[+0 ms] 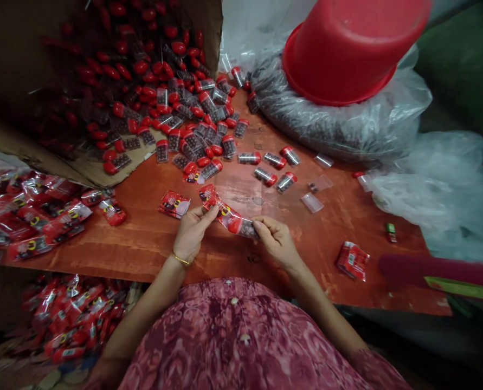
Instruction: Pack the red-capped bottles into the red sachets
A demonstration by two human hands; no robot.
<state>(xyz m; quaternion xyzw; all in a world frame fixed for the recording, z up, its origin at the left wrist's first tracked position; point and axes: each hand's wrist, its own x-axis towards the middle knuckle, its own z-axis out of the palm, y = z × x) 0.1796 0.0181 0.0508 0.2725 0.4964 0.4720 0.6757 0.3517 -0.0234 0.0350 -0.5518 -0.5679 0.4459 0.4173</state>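
Note:
Over the front of the red table, my left hand [193, 230] pinches the red printed end of a clear plastic sleeve [224, 212]. My right hand [277, 238] pinches the other end, where a clear bottle with a red cap [241, 225] and dark round pieces sits in the sleeve. The bottle lies nearly level, its cap toward my left hand. Just left of my left hand is a small stack of red printed sleeves [174, 204]. Several loose bottles [285, 182] lie on the table beyond my hands.
A cardboard box [137, 165] tipped at the back left spills many red-capped bottles. Filled red packets [42, 222] pile at the left, more [81, 314] below the table. A red bucket [347, 49] stands upside down on a clear bag [339, 130]. Red packaging [353, 261] lies right.

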